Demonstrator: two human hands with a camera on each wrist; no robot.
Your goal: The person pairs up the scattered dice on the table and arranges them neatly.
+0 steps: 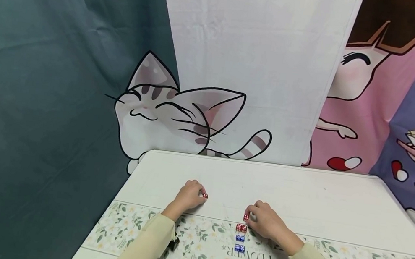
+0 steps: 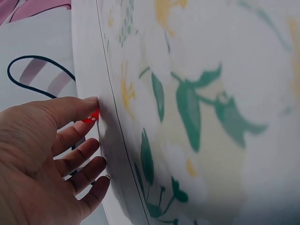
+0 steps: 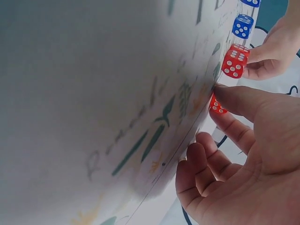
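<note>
My left hand point(image 1: 190, 196) pinches a red die point(image 1: 205, 195) between thumb and forefinger, over the white part of the table; in the left wrist view a red corner of this die point(image 2: 92, 116) shows under the thumb. My right hand point(image 1: 267, 221) pinches another red die point(image 1: 246, 217) at the far end of a column of dice. Right below it, two red dice point(image 1: 241, 228) sit side by side, then two pairs of blue dice point(image 1: 240, 238). In the right wrist view, the pinched red die point(image 3: 218, 104) is partly hidden by thumb and finger.
A floral cloth strip point(image 1: 202, 247) with the word FLOWER runs across the white table point(image 1: 285, 184). Behind the table's far edge hangs a curtain point(image 1: 254, 46) printed with a cartoon cat. Dark wrist straps point(image 1: 173, 243) show at both sleeves.
</note>
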